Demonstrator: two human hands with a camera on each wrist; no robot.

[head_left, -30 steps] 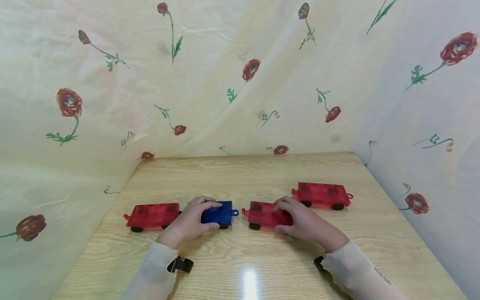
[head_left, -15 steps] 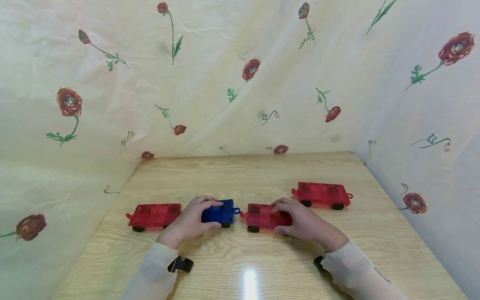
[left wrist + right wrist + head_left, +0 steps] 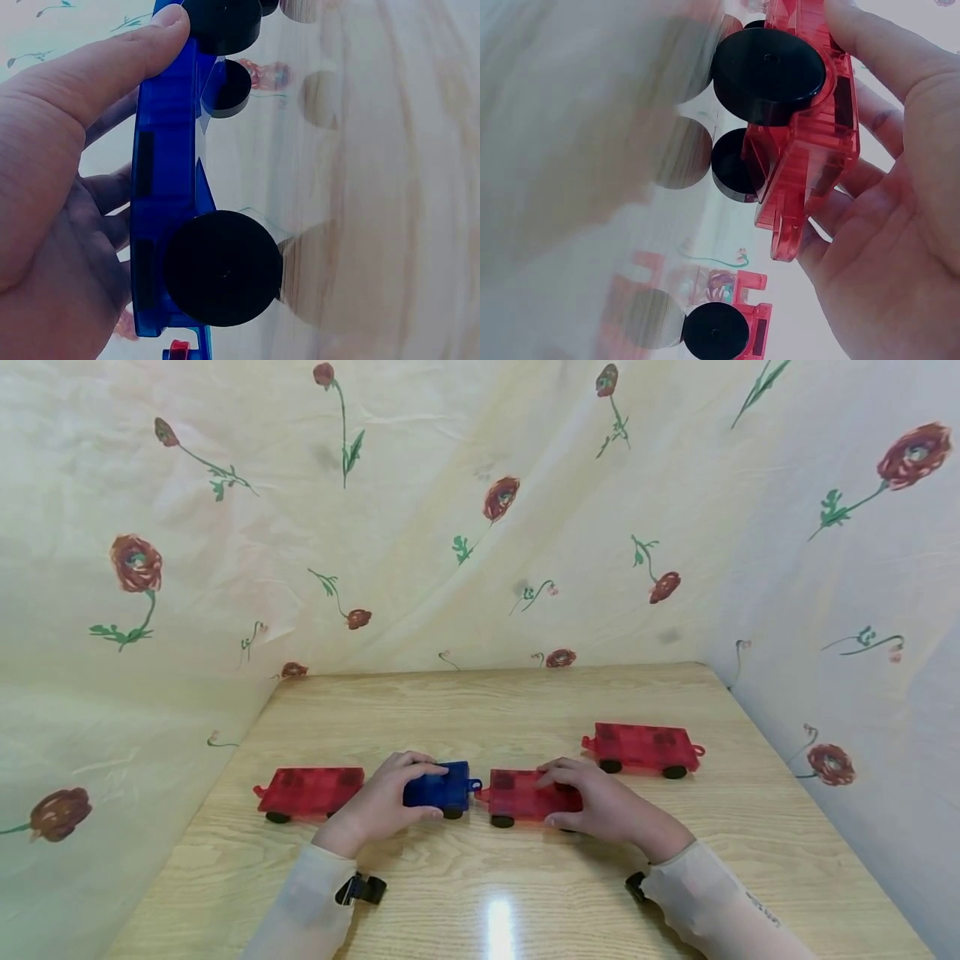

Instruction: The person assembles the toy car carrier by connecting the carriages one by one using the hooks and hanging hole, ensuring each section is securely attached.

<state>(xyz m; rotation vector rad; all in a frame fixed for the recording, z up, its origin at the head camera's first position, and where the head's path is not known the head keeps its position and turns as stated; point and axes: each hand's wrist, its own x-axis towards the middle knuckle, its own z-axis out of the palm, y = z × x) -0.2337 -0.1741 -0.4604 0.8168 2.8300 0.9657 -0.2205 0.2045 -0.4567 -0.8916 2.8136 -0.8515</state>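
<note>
A cream cloth printed with red flowers (image 3: 420,452) surrounds a wood-grain table (image 3: 480,714), whose glossy surface mirrors the wheels above it. Two pale sleeves (image 3: 712,897) reach in from the near edge. The left hand (image 3: 382,797) grasps a blue toy train wagon (image 3: 442,787) near the middle of the table, with the thumb against the near side and the fingers over the far side. The right hand (image 3: 592,802) grips the held red wagon (image 3: 513,793) in like manner, just to the right of the blue one. A second red wagon (image 3: 311,789) stands at the left, its inner end hidden by the left hand; a third red wagon (image 3: 645,747) stands farther back at the right, apart from the row. Black wheels (image 3: 223,268) under both held wagons rest on the table. Between these wagons, the blue coupling ring (image 3: 474,785) meets the red hook (image 3: 483,795); the left wrist view shows red within the ring's outline, though whether the hook is fully seated cannot be told.
</note>
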